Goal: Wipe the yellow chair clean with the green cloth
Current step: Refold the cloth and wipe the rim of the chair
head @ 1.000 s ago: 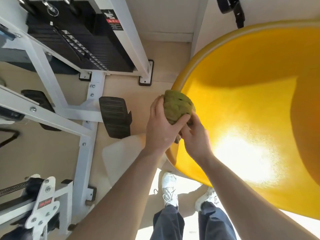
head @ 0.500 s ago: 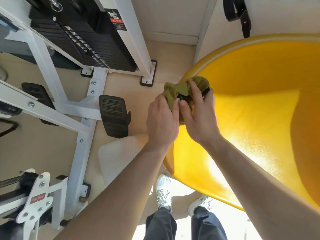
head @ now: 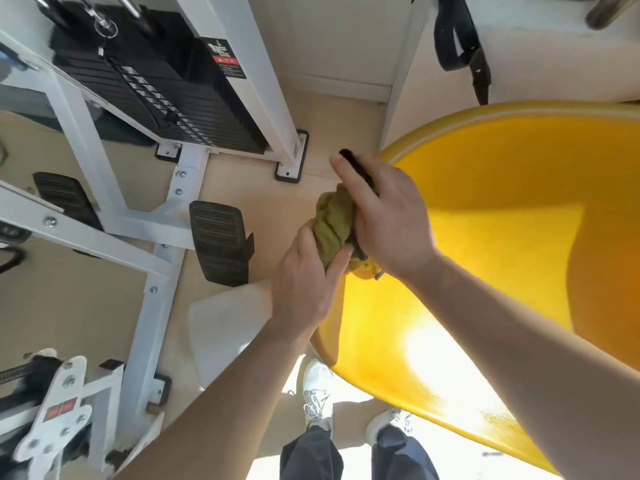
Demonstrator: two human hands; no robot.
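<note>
At the left stands a white weight-stack machine (head: 156, 77) with a black footplate (head: 220, 242). The left hand (head: 304, 282) grips the bunched green cloth (head: 334, 225) from below, at the rim of the yellow chair (head: 502, 220). The right hand (head: 391, 216) lies on the cloth's right side with fingers stretched; I cannot tell if it grips.

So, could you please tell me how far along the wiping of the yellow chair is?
Done: the green cloth is picked up and brought to the yellow chair's rim. In hand: the left hand grips the bunched cloth; the right hand lies over it, a black band stretched across its fingers. Left: apparently all the wiping, since the cloth is balled up, not on the seat.
</note>
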